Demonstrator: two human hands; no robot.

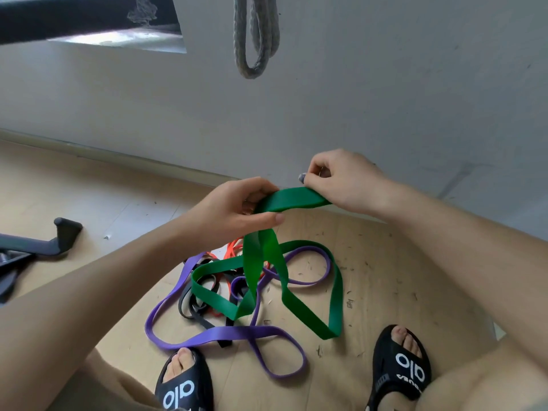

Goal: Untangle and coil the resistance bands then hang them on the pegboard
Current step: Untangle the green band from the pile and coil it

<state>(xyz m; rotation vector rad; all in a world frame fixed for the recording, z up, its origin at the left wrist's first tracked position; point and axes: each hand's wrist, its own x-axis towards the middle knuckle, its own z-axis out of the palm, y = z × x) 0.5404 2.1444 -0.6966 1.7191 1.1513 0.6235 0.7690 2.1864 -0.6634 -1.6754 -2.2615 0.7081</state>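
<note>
A wide green resistance band (292,198) stretches between my hands above the floor. My left hand (237,207) grips it with curled fingers and thumb. My right hand (341,180) pinches its other end. The rest of the green band hangs down in loops onto a tangle on the wooden floor. In that tangle lie a purple band (225,333), a black band (192,307) and an orange band (234,247), crossing one another.
A grey rope loop (255,40) hangs on the white wall ahead. A dark metal frame foot (63,231) lies at the left on the floor. My feet in black slides (400,363) stand on either side of the tangle.
</note>
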